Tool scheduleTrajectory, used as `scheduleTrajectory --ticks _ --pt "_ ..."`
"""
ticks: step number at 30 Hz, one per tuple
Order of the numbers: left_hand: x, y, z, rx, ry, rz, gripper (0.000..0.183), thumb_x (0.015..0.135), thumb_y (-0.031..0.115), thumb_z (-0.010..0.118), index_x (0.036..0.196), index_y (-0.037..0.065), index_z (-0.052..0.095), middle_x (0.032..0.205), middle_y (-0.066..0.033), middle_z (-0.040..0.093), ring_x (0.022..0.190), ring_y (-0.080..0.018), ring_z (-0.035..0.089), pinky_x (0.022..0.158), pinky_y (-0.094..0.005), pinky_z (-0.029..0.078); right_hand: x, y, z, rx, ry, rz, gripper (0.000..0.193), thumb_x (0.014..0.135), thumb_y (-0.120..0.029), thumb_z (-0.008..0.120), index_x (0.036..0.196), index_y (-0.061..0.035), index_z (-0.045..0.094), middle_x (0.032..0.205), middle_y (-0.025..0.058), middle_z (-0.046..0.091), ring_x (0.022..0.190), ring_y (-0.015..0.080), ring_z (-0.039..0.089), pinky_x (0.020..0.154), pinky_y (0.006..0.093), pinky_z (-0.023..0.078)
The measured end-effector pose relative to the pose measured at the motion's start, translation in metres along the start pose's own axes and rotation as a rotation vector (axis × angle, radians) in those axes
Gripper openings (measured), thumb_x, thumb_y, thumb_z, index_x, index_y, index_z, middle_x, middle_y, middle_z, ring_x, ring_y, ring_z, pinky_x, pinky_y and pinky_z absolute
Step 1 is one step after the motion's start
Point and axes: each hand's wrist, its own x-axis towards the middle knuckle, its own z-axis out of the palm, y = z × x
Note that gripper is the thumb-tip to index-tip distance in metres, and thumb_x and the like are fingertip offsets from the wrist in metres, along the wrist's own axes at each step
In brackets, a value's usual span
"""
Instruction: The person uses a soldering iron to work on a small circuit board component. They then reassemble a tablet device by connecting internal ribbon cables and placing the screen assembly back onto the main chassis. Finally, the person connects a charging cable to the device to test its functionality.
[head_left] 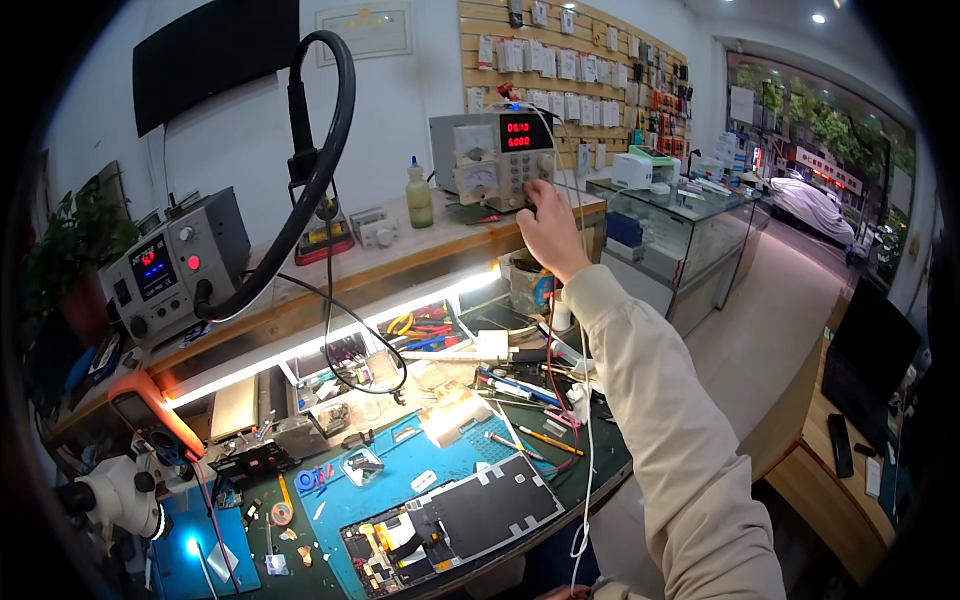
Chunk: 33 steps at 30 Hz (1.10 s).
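My right hand [552, 228] reaches up to the front panel of a grey bench power supply [462, 140] with red digits and two dial meters. Its fingers are curled together against the lower buttons and knobs; what lies under the fingertips is hidden. A sliver of what looks like my left hand [566, 593] shows at the bottom edge, its fingers not visible. Below on the blue mat [335, 500] lies an opened tablet [450, 525] with its circuit board and black battery area exposed. White and red cables [588, 450] hang down beside my right sleeve.
A hot air station [180, 265] with a thick black hose stands on the shelf at left. Below it are an orange multimeter [155, 415] and a microscope [115, 497]. A bottle [419, 198] stands near the supply. Pliers, tweezers and pens [525, 390] crowd the bench.
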Motion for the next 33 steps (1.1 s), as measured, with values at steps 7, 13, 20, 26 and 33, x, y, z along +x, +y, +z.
scheduleTrajectory --ticks 7,13,20,26,33 --pt "-0.002 0.017 -0.009 -0.064 -0.004 -0.157 0.032 0.112 0.022 0.057 0.133 0.001 0.067 0.119 -0.0135 0.071 0.111 -0.0257 0.069 0.107 -0.0409 0.052 -0.130 -0.043 -0.091 0.791 -0.225 0.263 0.027 0.109 -0.009 0.052 0.133 0.0017 0.059 0.114 0.0064 0.068 0.093 0.0086 0.060 0.076 0.0253 0.050" --pt "0.034 0.089 0.002 -0.449 -0.074 -0.182 0.040 0.119 0.019 0.036 0.151 -0.003 0.045 0.133 -0.0147 0.071 0.116 -0.0201 0.069 0.098 -0.0335 0.056 -0.423 -0.011 -0.297 0.352 -1.285 1.632 0.078 0.110 -0.065 0.041 0.113 0.0075 0.069 0.087 0.0165 0.079 0.084 0.0234 0.079 0.066 0.0334 0.059" --pt "0.034 0.126 0.024 -0.924 -0.225 -0.202 0.039 0.120 0.024 0.035 0.147 -0.001 0.047 0.130 -0.0186 0.071 0.110 -0.0204 0.068 0.100 -0.0353 0.053 -0.612 -0.007 -0.256 1.486 0.303 2.222 0.040 0.109 -0.043 0.057 0.105 -0.0026 0.059 0.089 0.0094 0.065 0.070 0.0182 0.065 0.061 0.0263 0.059" --pt "0.009 0.136 -0.015 -0.906 -0.216 -0.391 0.039 0.119 0.026 0.037 0.148 0.002 0.047 0.118 -0.0178 0.073 0.103 -0.0199 0.069 0.093 -0.0338 0.055 -0.586 0.095 -0.305 1.119 0.630 1.885 0.015 0.107 -0.020 0.060 0.114 -0.0066 0.060 0.091 0.0047 0.060 0.059 0.0084 0.047 0.045 0.0208 0.037" --pt "0.024 0.118 -0.021 0.326 -0.408 -0.381 0.063 0.108 0.037 0.065 0.156 0.001 0.045 0.126 -0.0226 0.073 0.108 -0.0279 0.076 0.085 -0.0382 0.061 -0.407 -0.054 -0.318 0.789 -0.185 1.114 0.034 0.107 -0.006 0.055 0.140 -0.0073 0.060 0.113 0.0078 0.068 0.072 0.0052 0.044 0.066 0.0211 0.040"
